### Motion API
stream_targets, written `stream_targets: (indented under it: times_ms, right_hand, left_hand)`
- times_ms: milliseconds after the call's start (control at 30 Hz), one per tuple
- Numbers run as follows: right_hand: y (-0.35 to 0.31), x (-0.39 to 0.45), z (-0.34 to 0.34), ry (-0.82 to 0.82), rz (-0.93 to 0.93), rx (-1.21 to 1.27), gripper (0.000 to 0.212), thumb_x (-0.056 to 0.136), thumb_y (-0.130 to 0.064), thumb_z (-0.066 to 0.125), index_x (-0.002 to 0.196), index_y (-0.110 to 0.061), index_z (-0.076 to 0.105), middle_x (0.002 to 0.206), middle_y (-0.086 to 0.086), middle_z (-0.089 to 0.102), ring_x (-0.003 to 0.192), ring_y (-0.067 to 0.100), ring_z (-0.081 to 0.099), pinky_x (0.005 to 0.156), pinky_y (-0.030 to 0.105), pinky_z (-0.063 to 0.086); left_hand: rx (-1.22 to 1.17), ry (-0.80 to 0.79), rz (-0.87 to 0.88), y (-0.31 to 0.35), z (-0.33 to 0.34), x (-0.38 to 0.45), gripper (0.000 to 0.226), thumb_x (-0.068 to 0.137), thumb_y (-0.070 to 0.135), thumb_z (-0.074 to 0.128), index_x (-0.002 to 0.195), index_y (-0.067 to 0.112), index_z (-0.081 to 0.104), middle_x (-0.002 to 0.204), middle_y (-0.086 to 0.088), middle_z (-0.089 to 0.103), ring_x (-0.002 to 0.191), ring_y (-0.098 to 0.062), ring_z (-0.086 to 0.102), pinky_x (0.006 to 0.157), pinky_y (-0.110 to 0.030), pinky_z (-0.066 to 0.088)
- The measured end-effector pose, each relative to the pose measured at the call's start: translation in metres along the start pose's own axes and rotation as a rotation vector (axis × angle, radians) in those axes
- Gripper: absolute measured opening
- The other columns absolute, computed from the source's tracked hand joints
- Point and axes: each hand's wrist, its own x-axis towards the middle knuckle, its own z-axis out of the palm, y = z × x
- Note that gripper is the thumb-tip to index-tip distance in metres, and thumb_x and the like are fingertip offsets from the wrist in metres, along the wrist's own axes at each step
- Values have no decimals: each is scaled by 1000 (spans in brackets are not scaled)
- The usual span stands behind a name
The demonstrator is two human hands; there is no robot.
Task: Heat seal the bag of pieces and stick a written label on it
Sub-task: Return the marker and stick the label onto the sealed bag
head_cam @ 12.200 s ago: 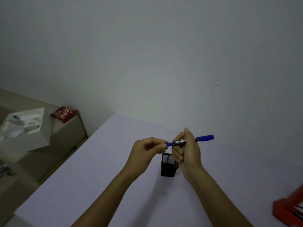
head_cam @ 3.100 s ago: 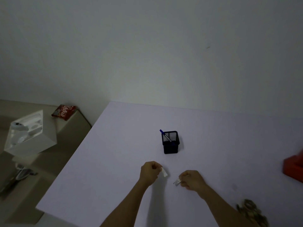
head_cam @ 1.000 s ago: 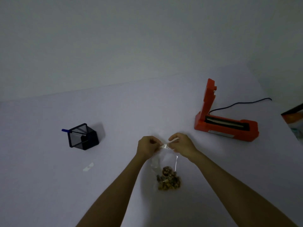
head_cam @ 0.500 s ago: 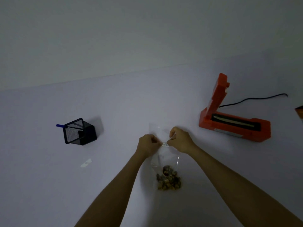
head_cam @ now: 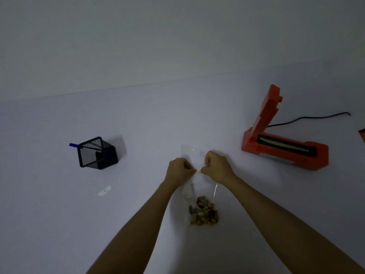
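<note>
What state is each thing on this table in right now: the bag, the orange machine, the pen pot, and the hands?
Clear bag: flat on the table, pieces bunched at its near end.
Label: pinched between both hands over the bag.
Left hand: closed grip on the label.
Right hand: closed grip on the label.
Heat sealer: lid raised, open.
Pen pot: upright, holding a blue pen.
Backing strip: lying loose.

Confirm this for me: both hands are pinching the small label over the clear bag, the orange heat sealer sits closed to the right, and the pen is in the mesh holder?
Not quite. The head view shows the orange heat sealer with its lid raised, so it is open, not closed. The rest holds: the left hand and right hand pinch the small label over the clear bag, and the pen is in the mesh holder.
</note>
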Motion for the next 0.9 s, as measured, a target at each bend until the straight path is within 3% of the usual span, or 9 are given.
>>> stream_targets:
  times_ms: [233,433,533,700,900]
  right_hand:
    - [0,-6,9,32,-21,11,33,72,-26,73,75,-18,41,63,0,50,55,15,43,51,29,35]
    - [8,-1,-4,-18,-32,46,23,73,-6,68,79,-15,47,64,-2,52,57,13,46,55,25,38]
    - [9,-1,-10,-59,-56,24,22,75,-4,66,79,-15,48,64,-4,53,61,13,49,54,22,37]
    - [6,-5,-2,-64,-55,18,38,72,-25,78,81,-17,42,68,3,51,59,16,45,55,30,36]
    - [11,-2,-7,-87,-39,30,30,73,-6,70,86,-15,44,70,4,54,65,19,49,60,30,41]
  left_hand:
    - [-13,23,23,-1,-1,-2,14,79,21,72,83,12,62,79,2,61,74,-12,56,58,-15,40]
    - [-23,-8,46,-1,-5,-1,13,81,17,72,86,11,61,80,1,58,76,-13,53,61,-18,40]
    - [-25,-29,55,-5,-8,0,12,82,15,69,86,14,58,72,9,53,71,-10,50,56,-13,35]
    - [-17,-30,56,-5,-9,1,9,81,10,65,82,14,57,77,4,56,75,-13,52,56,-11,36]
    - [-19,-35,40,-3,-10,2,10,81,11,65,81,15,56,69,11,49,70,-10,48,53,-11,32]
